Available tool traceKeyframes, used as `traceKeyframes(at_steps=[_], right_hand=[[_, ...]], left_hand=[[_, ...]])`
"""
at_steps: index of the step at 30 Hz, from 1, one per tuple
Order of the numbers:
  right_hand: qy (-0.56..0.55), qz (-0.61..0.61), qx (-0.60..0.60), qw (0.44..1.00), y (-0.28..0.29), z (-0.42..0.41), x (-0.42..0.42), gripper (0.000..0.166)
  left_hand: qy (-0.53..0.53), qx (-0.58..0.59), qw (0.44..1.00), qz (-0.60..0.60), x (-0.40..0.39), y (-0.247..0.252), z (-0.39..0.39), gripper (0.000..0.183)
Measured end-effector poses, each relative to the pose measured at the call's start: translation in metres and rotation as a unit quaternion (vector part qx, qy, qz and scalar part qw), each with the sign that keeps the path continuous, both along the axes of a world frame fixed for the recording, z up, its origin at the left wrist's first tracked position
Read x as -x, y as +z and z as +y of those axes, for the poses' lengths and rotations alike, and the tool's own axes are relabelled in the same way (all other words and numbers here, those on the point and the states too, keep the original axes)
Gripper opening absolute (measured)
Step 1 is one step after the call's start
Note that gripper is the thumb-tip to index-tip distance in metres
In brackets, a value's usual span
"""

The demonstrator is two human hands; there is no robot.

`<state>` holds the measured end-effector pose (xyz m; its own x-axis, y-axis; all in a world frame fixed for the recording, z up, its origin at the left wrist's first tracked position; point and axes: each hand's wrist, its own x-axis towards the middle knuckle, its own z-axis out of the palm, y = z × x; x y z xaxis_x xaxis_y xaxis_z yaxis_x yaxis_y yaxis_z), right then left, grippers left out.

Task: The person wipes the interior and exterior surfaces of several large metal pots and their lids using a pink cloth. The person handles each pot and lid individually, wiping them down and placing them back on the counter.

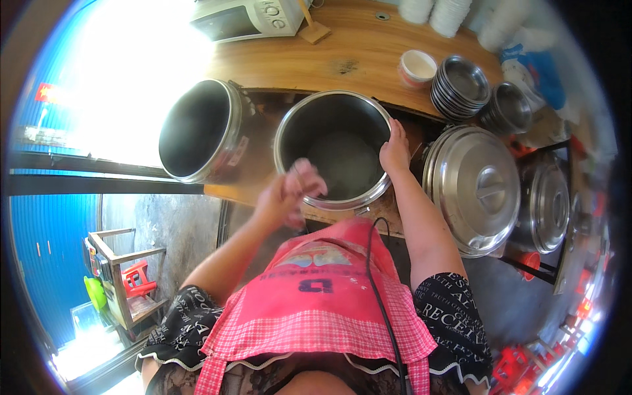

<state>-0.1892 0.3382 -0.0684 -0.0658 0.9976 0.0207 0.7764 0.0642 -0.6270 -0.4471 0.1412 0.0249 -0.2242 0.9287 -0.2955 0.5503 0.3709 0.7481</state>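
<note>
A large round metal pot [340, 153] with a steel rim is in front of me, and its grey inside is in view. My right hand [396, 148] grips the pot's rim on the right side. My left hand [300, 190] is over the near left part of the rim, blurred, with its fingers apart and nothing visible in it. Whether it touches the rim, I cannot tell. To the left is a second metal pot [197, 131], uncovered and dark inside. On the right, a steel lid [474, 190] covers a third large pot.
Another lidded pot [543, 207] is farther right. Stacked metal bowls [459, 86] and a paper tub [417, 68] sit on the wooden counter [276, 64], with a microwave oven [242, 19] at the back. A black cable [375, 276] hangs over my pink apron [316, 296].
</note>
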Motion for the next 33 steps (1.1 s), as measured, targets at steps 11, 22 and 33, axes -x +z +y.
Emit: traceKeyframes(at_steps=[11,22,33], right_hand=[[-0.016,0.069,-0.041,0.997,-0.01,0.001,0.001,0.042],[-0.078,0.202,-0.086,0.973,-0.029,0.004,-0.005,0.028],[-0.068,0.202,-0.087,0.973,-0.022,0.0,-0.005,0.028]], left_hand=[[-0.263,-0.196,0.904,0.275,0.066,-0.026,0.119,0.031],[-0.112,0.011,0.994,-0.007,-0.005,0.011,0.099,0.019],[0.231,-0.021,0.798,-0.556,-0.147,-0.14,0.242,0.041]])
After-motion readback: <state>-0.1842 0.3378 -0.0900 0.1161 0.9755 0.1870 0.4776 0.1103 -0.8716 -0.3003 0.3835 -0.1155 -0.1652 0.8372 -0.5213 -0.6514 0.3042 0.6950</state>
